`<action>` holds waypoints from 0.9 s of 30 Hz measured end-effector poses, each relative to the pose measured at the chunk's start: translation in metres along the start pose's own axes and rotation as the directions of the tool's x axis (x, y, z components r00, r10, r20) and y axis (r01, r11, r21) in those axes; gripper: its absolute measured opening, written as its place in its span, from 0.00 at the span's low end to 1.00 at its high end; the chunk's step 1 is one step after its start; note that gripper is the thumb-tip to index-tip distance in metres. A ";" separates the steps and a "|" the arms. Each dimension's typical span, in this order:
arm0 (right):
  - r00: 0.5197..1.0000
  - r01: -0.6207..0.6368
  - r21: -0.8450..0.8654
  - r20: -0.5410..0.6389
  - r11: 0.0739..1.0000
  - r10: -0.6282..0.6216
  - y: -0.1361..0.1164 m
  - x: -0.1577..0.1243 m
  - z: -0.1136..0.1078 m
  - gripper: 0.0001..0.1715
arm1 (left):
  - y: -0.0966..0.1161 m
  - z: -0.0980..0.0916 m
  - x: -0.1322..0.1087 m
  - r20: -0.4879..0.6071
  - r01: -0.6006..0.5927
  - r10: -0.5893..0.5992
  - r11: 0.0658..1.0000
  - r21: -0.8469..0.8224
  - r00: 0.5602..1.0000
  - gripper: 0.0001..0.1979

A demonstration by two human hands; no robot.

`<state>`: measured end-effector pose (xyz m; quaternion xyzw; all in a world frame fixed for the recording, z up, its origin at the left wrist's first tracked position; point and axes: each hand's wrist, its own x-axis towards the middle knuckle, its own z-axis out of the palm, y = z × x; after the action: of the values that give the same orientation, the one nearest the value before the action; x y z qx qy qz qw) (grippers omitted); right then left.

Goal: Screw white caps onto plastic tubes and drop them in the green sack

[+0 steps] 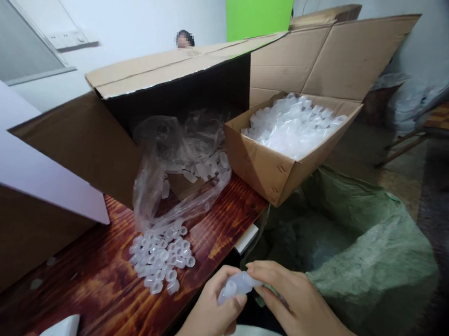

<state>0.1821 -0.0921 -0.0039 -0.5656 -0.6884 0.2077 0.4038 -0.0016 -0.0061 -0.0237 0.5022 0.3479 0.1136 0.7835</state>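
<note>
My left hand is closed around a small translucent white plastic piece, with a round cap-like part near my thumb. I cannot tell if it is one piece or several. My right hand pinches its right end between thumb and fingers. Both hands are just off the table's front edge, above my lap. Left of them, a loose pile of small translucent plastic caps lies on the reddish-brown wooden table.
Behind the pile, a large cardboard box lies on its side with a clear plastic bag spilling out. A smaller carton brims with translucent pieces. To the right stands an open green woven sack. A person is beyond the boxes.
</note>
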 end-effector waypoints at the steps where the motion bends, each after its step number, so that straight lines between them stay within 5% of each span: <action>1: 0.999 0.039 -0.018 0.001 0.999 -0.039 0.000 -0.002 -0.001 0.18 | 0.002 -0.001 -0.002 0.020 -0.001 0.000 0.999 0.041 1.000 0.28; 5: 0.994 0.104 -0.060 0.020 0.993 -0.103 -0.002 -0.008 -0.003 0.19 | 0.005 -0.003 -0.007 0.046 -0.032 0.026 0.991 0.130 0.999 0.26; 13: 0.994 -0.106 -0.068 0.011 0.992 0.106 -0.005 -0.016 0.011 0.12 | 0.008 0.005 -0.009 -0.131 -0.206 0.256 0.928 0.309 0.958 0.28; 17: 0.994 0.045 -0.122 -0.089 0.991 -0.056 -0.010 -0.014 0.013 0.13 | 0.015 0.002 -0.015 -0.152 -0.259 0.359 0.856 0.448 0.921 0.22; 22: 0.949 0.257 -0.338 -0.088 0.905 -0.302 -0.016 -0.009 0.007 0.16 | 0.014 -0.006 -0.015 -0.039 -0.083 0.097 0.958 0.276 0.994 0.22; 27: 0.894 0.406 -0.451 0.017 0.795 -0.447 -0.015 -0.012 0.002 0.17 | 0.015 -0.004 -0.014 -0.057 -0.028 0.040 0.980 0.199 0.998 0.27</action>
<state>0.1718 -0.1073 0.0026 -0.4813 -0.8080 -0.0766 0.3312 -0.0116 -0.0035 -0.0057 0.5801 0.3722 0.1070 0.7166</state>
